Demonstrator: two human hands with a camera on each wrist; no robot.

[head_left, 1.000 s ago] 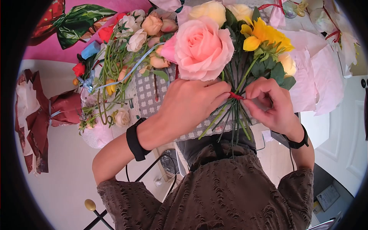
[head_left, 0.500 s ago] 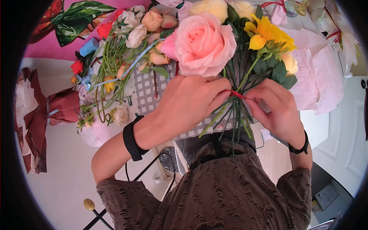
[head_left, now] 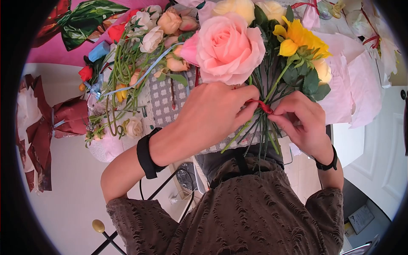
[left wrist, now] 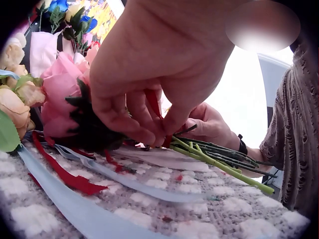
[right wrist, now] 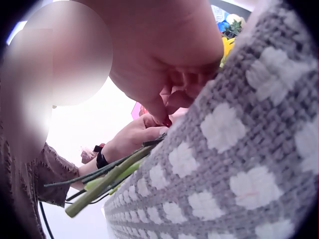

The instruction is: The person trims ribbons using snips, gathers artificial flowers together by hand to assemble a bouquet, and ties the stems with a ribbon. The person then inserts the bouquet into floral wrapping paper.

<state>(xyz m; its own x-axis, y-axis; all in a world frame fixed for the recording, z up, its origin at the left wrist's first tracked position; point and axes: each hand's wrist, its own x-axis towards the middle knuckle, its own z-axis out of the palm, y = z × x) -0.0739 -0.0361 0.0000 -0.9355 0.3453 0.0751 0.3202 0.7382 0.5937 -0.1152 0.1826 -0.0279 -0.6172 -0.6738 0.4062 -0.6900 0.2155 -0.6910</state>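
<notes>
A bouquet lies on the table with its bare green stems (head_left: 264,136) pointing towards the person. Its blooms include a large pink rose (head_left: 229,46) and a yellow sunflower (head_left: 304,38). Narrow red ribbon (head_left: 266,107) crosses the point where the stems gather. My left hand (head_left: 216,106) pinches one part of this ribbon between thumb and forefinger, just below the rose. On the other side of the stems, my right hand (head_left: 304,115) pinches the ribbon against the bundle. In the left wrist view, a strand of red ribbon (left wrist: 153,102) runs up between the left fingers.
A grey and white checked cloth (head_left: 163,100) covers the table. Loose flowers with tangled green stems (head_left: 123,68) lie left, beside pale blue ribbon (left wrist: 65,189). Pale pink wrapping paper (head_left: 348,80) spreads at the right. A dark red wrapped bundle (head_left: 72,119) sits far left.
The ribbon, stretched flat between both hands half a second ago, now bends down over the stems on the right. My right hand has lowered slightly; the bouquet has shifted a little to the right.
</notes>
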